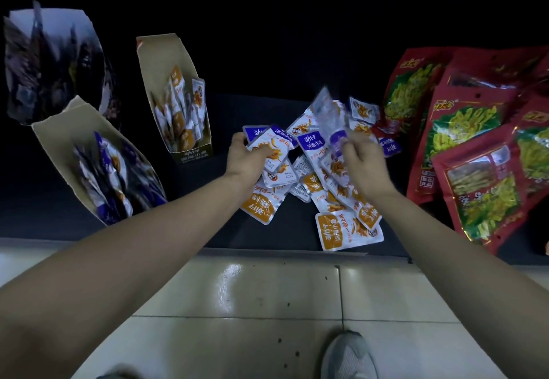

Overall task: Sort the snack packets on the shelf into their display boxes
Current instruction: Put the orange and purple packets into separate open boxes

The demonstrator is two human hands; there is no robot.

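The sort looks partway done. The orange display box toward the shelf's back left and the purple display box at its front left edge each hold upright packets; a mixed pile of packets, orange and purple, lies loose at the middle of the shelf, reaching its front edge. The left grip is closed on a purple-topped packet over the pile's left side; the right grip pinches a blurred packet raised above the pile. A third box at the back left corner is too blurred to read; large red bags overlap at the right end. Most of the pile seems left to sort.
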